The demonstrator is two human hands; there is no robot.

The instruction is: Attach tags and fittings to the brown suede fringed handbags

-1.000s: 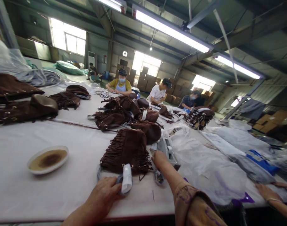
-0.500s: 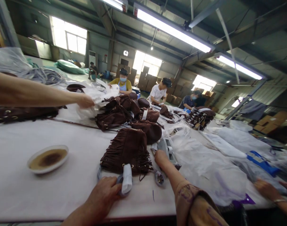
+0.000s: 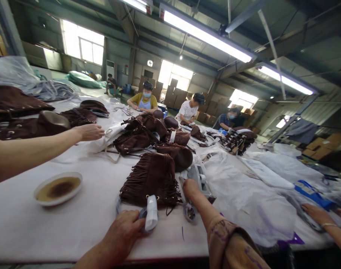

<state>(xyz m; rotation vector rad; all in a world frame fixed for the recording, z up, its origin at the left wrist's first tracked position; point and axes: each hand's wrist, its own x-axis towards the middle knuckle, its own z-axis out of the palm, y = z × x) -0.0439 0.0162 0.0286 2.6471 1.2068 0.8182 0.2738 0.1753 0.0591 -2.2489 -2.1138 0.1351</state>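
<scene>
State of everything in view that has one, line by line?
Left hand: closed on grey strap
Right hand: at tape dispenser, hold unclear
Fringed bag: lying down
Brown bags behind it: heaped
Dish: upright, brown stuff inside
White plastic: crumpled
Long ceiling light: lit

Looked like a factory workshop. Had a long white-covered worktable (image 3: 83,231) beneath the left hand (image 3: 128,226) and right hand (image 3: 191,188), with a heap of similar brown bags (image 3: 137,140) just beyond both. Showed several workers (image 3: 145,102) farther ahead, with stacked cartons (image 3: 177,98) behind them. Ran long fluorescent tubes (image 3: 206,35) high above the hands, under steel roof beams (image 3: 119,14). Had loose plastic wrap (image 3: 251,203) right of both.
</scene>
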